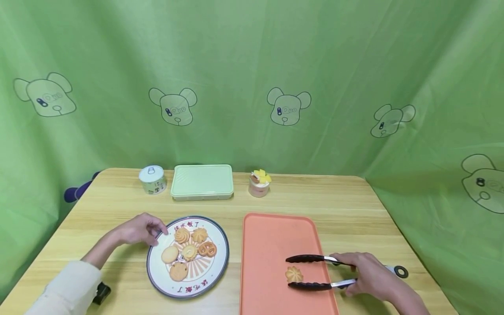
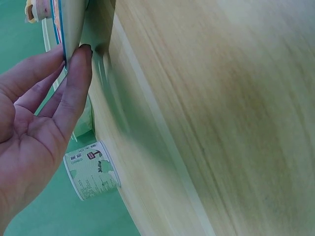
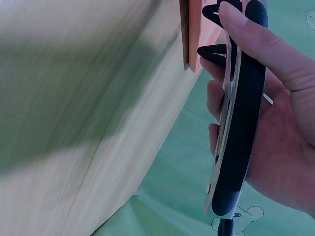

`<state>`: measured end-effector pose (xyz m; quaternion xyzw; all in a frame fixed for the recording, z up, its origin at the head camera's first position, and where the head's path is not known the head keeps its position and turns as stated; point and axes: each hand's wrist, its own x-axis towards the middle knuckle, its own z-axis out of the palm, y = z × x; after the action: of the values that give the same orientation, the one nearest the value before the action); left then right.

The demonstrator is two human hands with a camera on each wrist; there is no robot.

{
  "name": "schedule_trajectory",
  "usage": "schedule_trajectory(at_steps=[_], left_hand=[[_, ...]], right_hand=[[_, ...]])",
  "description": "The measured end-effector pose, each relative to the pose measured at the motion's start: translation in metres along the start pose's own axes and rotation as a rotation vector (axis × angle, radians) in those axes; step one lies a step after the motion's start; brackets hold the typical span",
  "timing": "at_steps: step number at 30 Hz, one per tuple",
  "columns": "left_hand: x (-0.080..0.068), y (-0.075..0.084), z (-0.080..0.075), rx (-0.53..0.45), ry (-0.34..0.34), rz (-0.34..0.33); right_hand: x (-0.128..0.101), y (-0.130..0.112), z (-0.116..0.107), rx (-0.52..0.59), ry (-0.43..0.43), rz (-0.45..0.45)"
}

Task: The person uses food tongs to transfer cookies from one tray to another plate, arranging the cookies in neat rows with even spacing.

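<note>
**Tongs open around a cookie on an orange tray, other hand at a plate's rim**

Nearest, at lower right: right hand (image 1: 368,275) curled round the handles of black-tipped metal tongs (image 1: 315,272), arms spread apart, tips lying on the orange tray (image 1: 271,245). Between those tips, one small swirled cookie (image 1: 294,274), apparently not pinched; contact with either tip too fine to tell. Likely light, dry and crumbly, so best taken gently by opposite edges, low on the sides, with little squeeze; smooth tray probably lets it slide.

At lower left: left hand (image 1: 139,228) on the table (image 1: 346,205), fingers (image 2: 74,93) nearly straight, tips touching the rim of a patterned plate (image 1: 157,275), gripping nothing. Six cookies on the plate.

Farther back, along the table's far edge: a small tin (image 1: 152,179), a pale green lidded box (image 1: 202,181), a little cup topped with yellow pieces (image 1: 259,183). Behind, a green curtain printed with bear heads.

Hard to make out: both wrist views tilted and blurred, showing mostly wood grain; cookie absent from the right wrist view. Box contents hidden. Dark object at the table's far left corner and another by the left sleeve unidentifiable.
</note>
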<state>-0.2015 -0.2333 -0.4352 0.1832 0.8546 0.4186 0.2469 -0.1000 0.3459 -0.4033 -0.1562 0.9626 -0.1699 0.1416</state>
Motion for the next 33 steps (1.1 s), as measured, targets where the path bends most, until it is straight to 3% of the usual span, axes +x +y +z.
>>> schedule_trajectory(at_steps=[17,28,33], left_hand=[[-0.001,0.001,0.001,0.002,0.001,-0.003],[0.0,-0.003,-0.002,0.019,-0.007,0.043],[0.0,-0.001,0.0,0.021,0.01,0.003]], right_hand=[[-0.001,0.004,0.001,-0.054,0.113,-0.062],[0.011,-0.011,-0.014,-0.123,0.158,-0.104],[0.022,-0.022,-0.023,-0.133,0.184,-0.148]])
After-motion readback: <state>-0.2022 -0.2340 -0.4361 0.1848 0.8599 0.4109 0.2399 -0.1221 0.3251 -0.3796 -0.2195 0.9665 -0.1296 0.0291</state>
